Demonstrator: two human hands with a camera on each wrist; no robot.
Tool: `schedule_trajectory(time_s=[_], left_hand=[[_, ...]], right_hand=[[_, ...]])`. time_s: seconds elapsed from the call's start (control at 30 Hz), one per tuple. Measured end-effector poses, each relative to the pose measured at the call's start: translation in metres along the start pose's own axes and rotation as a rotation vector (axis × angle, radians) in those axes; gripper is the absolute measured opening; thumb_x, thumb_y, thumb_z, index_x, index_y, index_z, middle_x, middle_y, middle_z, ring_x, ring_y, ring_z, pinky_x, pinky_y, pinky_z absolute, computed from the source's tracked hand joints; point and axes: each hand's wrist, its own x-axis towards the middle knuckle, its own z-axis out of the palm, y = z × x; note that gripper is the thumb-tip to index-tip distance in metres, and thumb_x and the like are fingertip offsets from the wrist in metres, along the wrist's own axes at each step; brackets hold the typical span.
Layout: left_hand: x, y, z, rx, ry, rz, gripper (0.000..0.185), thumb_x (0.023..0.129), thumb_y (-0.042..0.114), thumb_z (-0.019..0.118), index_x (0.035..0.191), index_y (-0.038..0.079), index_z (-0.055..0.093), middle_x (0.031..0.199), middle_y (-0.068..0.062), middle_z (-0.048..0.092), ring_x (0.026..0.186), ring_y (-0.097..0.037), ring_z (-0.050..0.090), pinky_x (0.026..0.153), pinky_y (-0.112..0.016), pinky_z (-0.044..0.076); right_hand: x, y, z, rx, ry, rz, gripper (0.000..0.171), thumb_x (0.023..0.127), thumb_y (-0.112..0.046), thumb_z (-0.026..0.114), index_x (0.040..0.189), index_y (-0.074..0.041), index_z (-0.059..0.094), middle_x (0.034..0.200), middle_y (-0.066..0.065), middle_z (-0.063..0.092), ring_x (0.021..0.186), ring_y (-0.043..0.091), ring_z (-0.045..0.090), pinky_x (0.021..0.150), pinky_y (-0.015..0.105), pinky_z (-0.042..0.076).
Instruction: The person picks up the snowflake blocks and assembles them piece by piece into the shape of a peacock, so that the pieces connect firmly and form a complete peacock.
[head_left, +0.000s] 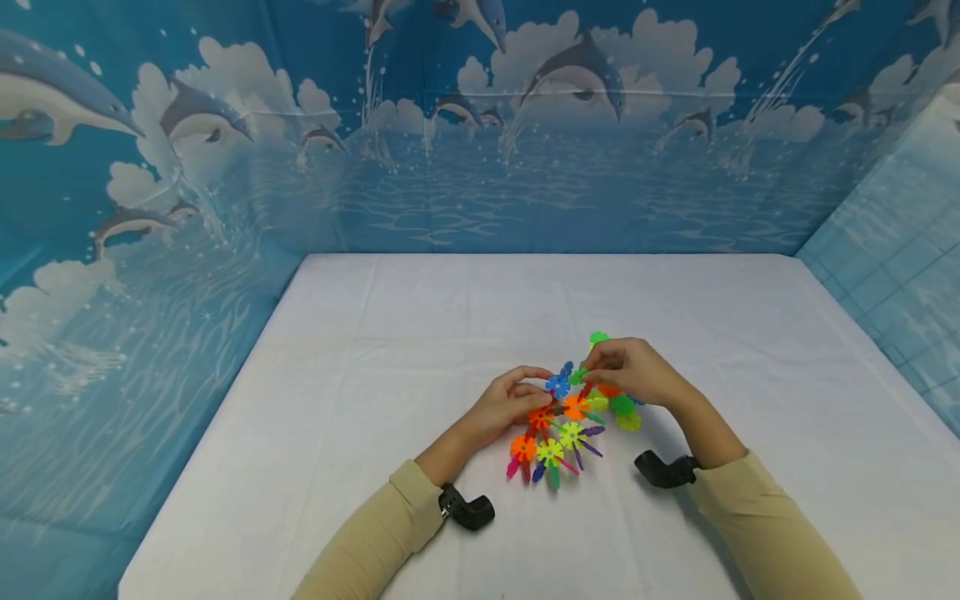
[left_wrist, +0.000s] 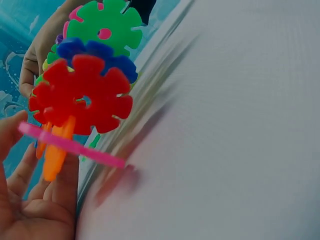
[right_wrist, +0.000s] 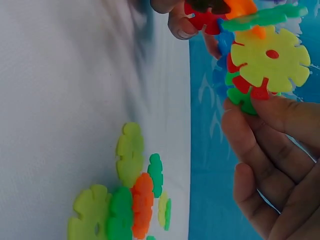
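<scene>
Multicolour build of interlocking notched plastic discs (snowflake/flower type) sits btwn the 2 hands, right of centre on the white tablecloth.

L hand is on the build's L side, thumb & fingers curled in and clamped on its edge, nr a blue disc & an orange-red disc; exact contact pt hard to see. L wrist view: pink disc edge-on & narrow orange disc just in front of the fingers; beyond, a broad red disc faces the cam, w/ dark blue disc & big green disc behind.

R hand at the build's upper R: thumb & index together, pinching a small green disc at its edge, thumb also by red bits slotted thru a yellow disc. Other R fingers curl loosely below. Most of the build is thus L of & nearer the wearer than the R pinch.

More discs on the cloth by/under R hand: orange disc, yellow-green disc, others in green; can't tell if joined.

Both arms: tan sleeves, black wrist devices. Blue backdrop w/ dolphin & cloud print behind & to the sides.
</scene>
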Motion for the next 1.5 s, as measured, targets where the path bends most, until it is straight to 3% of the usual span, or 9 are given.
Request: schedule_trajectory(time_s=[0.27,0.5,0.7,0.97,1.17,1.33,1.5], left_hand=[[-0.0013,0.0008,-0.0006,0.026,0.003,-0.006,0.038,0.098,0.007,0.058,0.135,0.001,0.054,0.108,-0.008,0.069,0.094,-0.014,0.064,0.080,-0.026,0.054],[-0.0012,0.0002,-0.0009,0.037,-0.005,-0.007,0.038,0.098,0.009,0.058,0.135,0.000,0.053,0.108,-0.008,0.069,0.089,-0.013,0.063,0.074,-0.023,0.051],[-0.0004,0.0001,-0.0005,0.062,0.004,-0.007,0.037,0.098,0.010,0.059,0.134,0.002,0.055,0.110,-0.010,0.069,0.089,-0.013,0.062,0.072,-0.022,0.048],[0.0016,-0.0008,-0.0017,0.097,0.009,-0.008,0.036,0.098,0.011,0.059,0.133,0.001,0.057,0.115,-0.015,0.068,0.102,-0.017,0.064,0.090,-0.028,0.050],[0.0008,0.0003,-0.0014,0.099,0.009,0.009,0.034,0.098,0.009,0.058,0.130,-0.004,0.058,0.119,-0.020,0.065,0.108,-0.021,0.064,0.097,-0.031,0.047],[0.0008,-0.0004,-0.0022,0.042,0.008,0.025,0.033,0.098,0.002,0.056,0.128,-0.011,0.056,0.125,-0.019,0.063,0.111,-0.019,0.062,0.098,-0.032,0.046],[0.0004,-0.0004,-0.0034,-0.031,-0.010,0.029,0.034,0.097,-0.005,0.054,0.129,-0.016,0.050,0.120,-0.014,0.066,0.105,-0.012,0.063,0.097,-0.030,0.046]], right_hand=[[-0.0007,-0.0036,-0.0028,-0.032,-0.046,-0.023,0.004,0.088,-0.002,0.071,0.088,0.000,0.067,0.086,0.003,0.070,0.079,0.025,0.067,0.071,0.028,0.054],[-0.0004,-0.0023,-0.0026,-0.038,-0.060,-0.073,0.004,0.088,0.000,0.070,0.091,0.001,0.066,0.083,0.002,0.068,0.076,0.026,0.065,0.067,0.028,0.052],[-0.0028,-0.0042,-0.0039,-0.045,-0.047,-0.073,0.005,0.088,-0.002,0.070,0.093,-0.003,0.068,0.084,0.000,0.065,0.075,0.019,0.060,0.069,0.029,0.052],[-0.0042,-0.0020,-0.0057,-0.027,-0.067,-0.042,0.007,0.088,-0.001,0.070,0.095,-0.001,0.071,0.085,0.002,0.069,0.075,0.023,0.064,0.068,0.028,0.054],[-0.0032,-0.0016,-0.0048,-0.015,-0.094,-0.047,0.004,0.088,0.000,0.070,0.091,-0.002,0.073,0.086,0.004,0.071,0.075,0.026,0.065,0.068,0.026,0.055],[-0.0011,-0.0015,-0.0020,0.015,-0.116,-0.057,0.004,0.087,0.001,0.070,0.088,-0.002,0.073,0.087,0.006,0.071,0.074,0.023,0.066,0.069,0.025,0.055],[-0.0009,0.0022,0.0018,0.075,-0.103,-0.065,0.005,0.087,0.005,0.068,0.088,0.002,0.072,0.087,0.009,0.071,0.072,0.020,0.068,0.070,0.028,0.057]])
